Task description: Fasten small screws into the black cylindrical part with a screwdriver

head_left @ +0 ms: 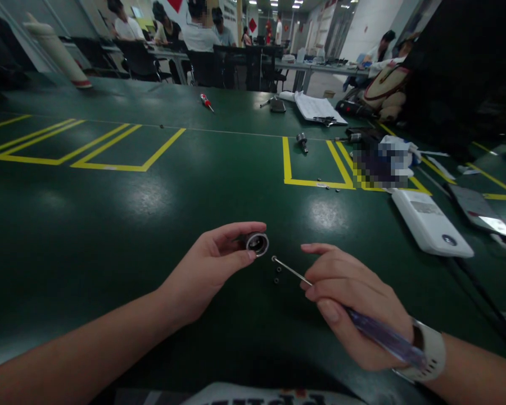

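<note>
My left hand (204,267) grips a short hollow metal cylinder (258,244) between thumb and fingers, its open end facing right towards me. Inside it some small parts show, too small to name. My right hand (358,306) is closed around a screwdriver (382,336) with a translucent purple handle and thin steel shaft. A small ring-like piece (274,259) sits at the screwdriver's tip, just right of the cylinder and apart from it. Below that tip, two tiny dark nut-like pieces (278,274) lie on the green tabletop (172,202).
A metal part with a shaft (302,142) stands inside a yellow-taped area, with several tiny pieces nearby. A red screwdriver (206,102) and a clipboard with papers (319,108) lie farther back. On the right are a white power bank (432,222) and a phone (480,208).
</note>
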`<act>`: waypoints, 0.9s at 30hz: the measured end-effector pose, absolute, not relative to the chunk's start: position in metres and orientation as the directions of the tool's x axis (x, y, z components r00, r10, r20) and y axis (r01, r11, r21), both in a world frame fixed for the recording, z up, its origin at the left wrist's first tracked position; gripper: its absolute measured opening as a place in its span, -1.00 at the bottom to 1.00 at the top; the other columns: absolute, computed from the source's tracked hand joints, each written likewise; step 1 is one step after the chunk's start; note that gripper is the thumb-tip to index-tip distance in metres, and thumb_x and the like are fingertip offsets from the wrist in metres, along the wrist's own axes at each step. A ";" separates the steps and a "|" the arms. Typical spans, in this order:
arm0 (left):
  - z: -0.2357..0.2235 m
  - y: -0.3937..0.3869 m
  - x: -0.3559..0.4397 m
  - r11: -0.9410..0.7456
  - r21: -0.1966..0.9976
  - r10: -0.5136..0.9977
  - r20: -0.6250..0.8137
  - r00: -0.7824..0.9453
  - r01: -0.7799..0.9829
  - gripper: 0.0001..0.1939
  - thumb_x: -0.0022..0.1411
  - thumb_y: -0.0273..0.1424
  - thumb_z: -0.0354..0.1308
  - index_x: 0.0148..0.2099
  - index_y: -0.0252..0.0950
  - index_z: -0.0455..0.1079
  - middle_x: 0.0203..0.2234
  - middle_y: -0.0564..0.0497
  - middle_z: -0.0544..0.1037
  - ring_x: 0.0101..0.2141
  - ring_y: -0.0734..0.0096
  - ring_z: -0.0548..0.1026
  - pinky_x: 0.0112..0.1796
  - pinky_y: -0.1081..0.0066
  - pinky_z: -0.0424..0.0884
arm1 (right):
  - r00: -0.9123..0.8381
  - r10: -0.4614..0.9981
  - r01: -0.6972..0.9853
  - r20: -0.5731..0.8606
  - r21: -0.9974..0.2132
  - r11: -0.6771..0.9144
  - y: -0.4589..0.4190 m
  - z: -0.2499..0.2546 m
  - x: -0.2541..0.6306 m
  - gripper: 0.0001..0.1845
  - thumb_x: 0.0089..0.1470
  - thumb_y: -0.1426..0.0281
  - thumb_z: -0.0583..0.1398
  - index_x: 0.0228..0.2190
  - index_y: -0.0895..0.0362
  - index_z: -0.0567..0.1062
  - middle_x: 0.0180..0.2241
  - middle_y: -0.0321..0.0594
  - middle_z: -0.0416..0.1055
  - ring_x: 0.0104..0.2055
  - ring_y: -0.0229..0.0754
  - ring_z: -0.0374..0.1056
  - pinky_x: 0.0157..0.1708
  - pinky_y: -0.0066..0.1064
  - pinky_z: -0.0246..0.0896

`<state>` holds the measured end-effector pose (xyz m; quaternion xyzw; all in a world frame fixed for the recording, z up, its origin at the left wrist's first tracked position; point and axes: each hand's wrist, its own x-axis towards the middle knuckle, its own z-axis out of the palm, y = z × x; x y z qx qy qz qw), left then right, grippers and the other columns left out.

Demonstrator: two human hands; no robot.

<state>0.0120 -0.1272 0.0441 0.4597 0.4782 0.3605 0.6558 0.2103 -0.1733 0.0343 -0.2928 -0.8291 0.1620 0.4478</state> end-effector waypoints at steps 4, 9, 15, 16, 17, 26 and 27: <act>0.042 -0.131 0.016 0.289 0.957 0.911 -0.275 0.307 0.001 -0.65 -0.07 -0.54 0.21 -0.15 -0.25 0.46 -0.23 -0.03 0.55 -0.17 0.28 0.47 -0.10 0.30 0.34 | -0.475 0.601 0.389 0.643 -0.460 0.798 -0.175 0.031 0.206 -0.86 -0.04 0.57 0.11 -0.37 0.19 0.41 -0.45 -0.17 0.44 -0.36 -0.21 0.37 -0.04 -0.10 0.24; 0.043 -0.133 0.018 0.270 0.962 0.912 -0.268 0.310 0.037 -0.67 -0.04 -0.51 0.21 -0.15 -0.25 0.46 -0.26 -0.02 0.56 -0.19 0.29 0.47 -0.10 0.31 0.34 | -0.499 0.605 0.462 0.620 -0.401 0.791 -0.173 0.027 0.201 -0.88 -0.01 0.56 0.12 -0.37 0.17 0.40 -0.43 -0.19 0.45 -0.33 -0.21 0.36 -0.02 -0.11 0.22; 0.041 -0.133 0.020 0.246 0.969 0.928 -0.243 0.281 0.027 -0.74 -0.05 -0.50 0.22 -0.21 -0.28 0.48 -0.28 -0.03 0.57 -0.21 0.28 0.49 -0.12 0.32 0.36 | -0.530 0.595 0.497 0.604 -0.347 0.795 -0.174 0.028 0.197 -0.91 0.01 0.55 0.12 -0.37 0.18 0.40 -0.43 -0.20 0.45 -0.35 -0.22 0.34 -0.02 -0.10 0.22; 0.041 -0.133 0.020 0.239 0.971 0.933 -0.236 0.271 0.023 -0.75 -0.05 -0.51 0.22 -0.23 -0.29 0.48 -0.28 -0.03 0.57 -0.21 0.29 0.50 -0.12 0.33 0.37 | -0.532 0.592 0.498 0.606 -0.342 0.797 -0.174 0.028 0.196 -0.91 0.01 0.55 0.12 -0.37 0.18 0.40 -0.44 -0.20 0.45 -0.35 -0.22 0.35 -0.02 -0.11 0.22; 0.041 -0.133 0.021 0.233 0.972 0.938 -0.230 0.260 0.020 -0.77 -0.05 -0.51 0.22 -0.25 -0.29 0.49 -0.27 -0.03 0.57 -0.22 0.29 0.50 -0.12 0.33 0.37 | -0.533 0.589 0.498 0.607 -0.338 0.799 -0.174 0.029 0.196 -0.91 0.01 0.55 0.12 -0.37 0.18 0.40 -0.44 -0.20 0.45 -0.36 -0.22 0.35 -0.02 -0.11 0.22; 0.043 -0.133 0.023 0.220 0.975 0.950 -0.219 0.224 0.020 -0.83 -0.06 -0.52 0.20 -0.33 -0.30 0.50 -0.28 -0.03 0.57 -0.25 0.29 0.51 -0.16 0.33 0.40 | -0.532 0.596 0.513 0.602 -0.331 0.792 -0.178 0.036 0.190 -0.89 0.01 0.56 0.11 -0.40 0.19 0.43 -0.47 -0.19 0.46 -0.39 -0.21 0.36 -0.04 -0.12 0.24; 0.042 -0.133 0.024 0.220 0.975 0.950 -0.219 0.224 0.021 -0.83 -0.06 -0.52 0.20 -0.32 -0.30 0.50 -0.28 -0.03 0.57 -0.24 0.28 0.51 -0.16 0.33 0.40 | -0.519 0.604 0.502 0.605 -0.356 0.788 -0.178 0.036 0.191 -0.88 0.01 0.56 0.11 -0.39 0.18 0.43 -0.46 -0.19 0.46 -0.39 -0.21 0.36 -0.03 -0.11 0.23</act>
